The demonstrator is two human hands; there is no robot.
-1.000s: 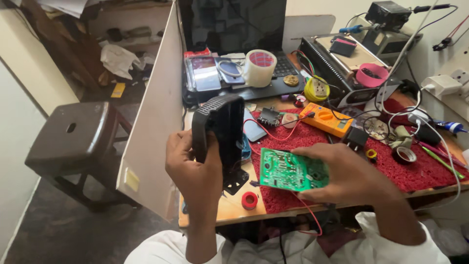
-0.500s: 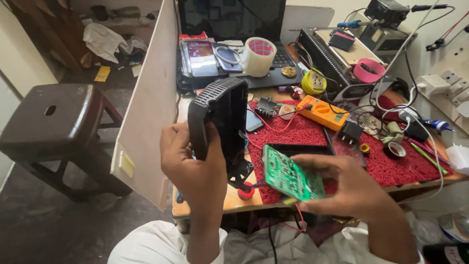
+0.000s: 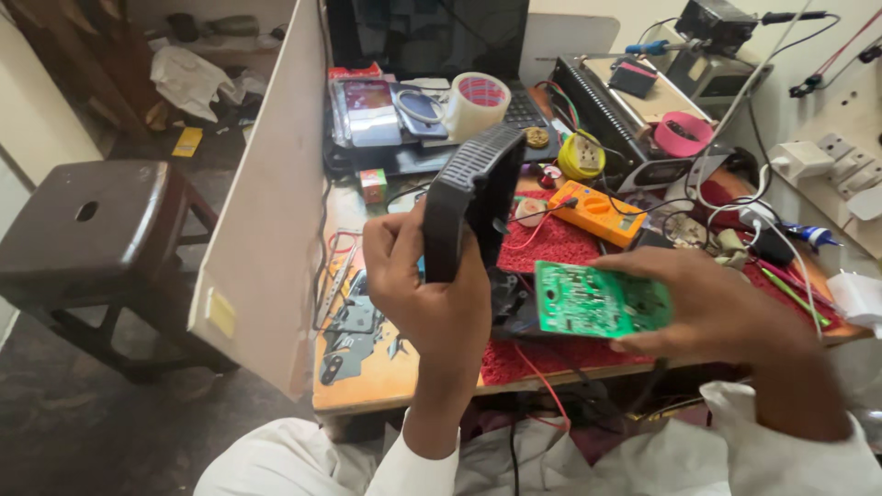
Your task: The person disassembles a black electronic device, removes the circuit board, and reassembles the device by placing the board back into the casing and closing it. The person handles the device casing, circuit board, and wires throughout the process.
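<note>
My left hand (image 3: pixel 432 285) grips a black casing (image 3: pixel 469 197) at centre frame, fingers wrapped tight round its lower part so it stands nearly upright with its vented edge toward me; held that way, I judge, its inside faces the board. My right hand (image 3: pixel 717 308) holds a green circuit board (image 3: pixel 597 298) at right of centre, fingers pinching its right edge and underside so its face lies almost flat and readable. The board's left end sits just beside the casing's base, and dark wires seem to join them, which would explain why I keep the two close.

Below them is a cluttered tabletop (image 3: pixel 367 377) with a red mat (image 3: pixel 560 248). An orange multimeter (image 3: pixel 597 211) lies above the board, a roll of tape (image 3: pixel 478 101) sits at upper centre before a dark screen (image 3: pixel 423 37), and a pale panel (image 3: pixel 266 220) stands along the tabletop's left edge. A dark stool (image 3: pixel 87 230) stands on the floor at left.
</note>
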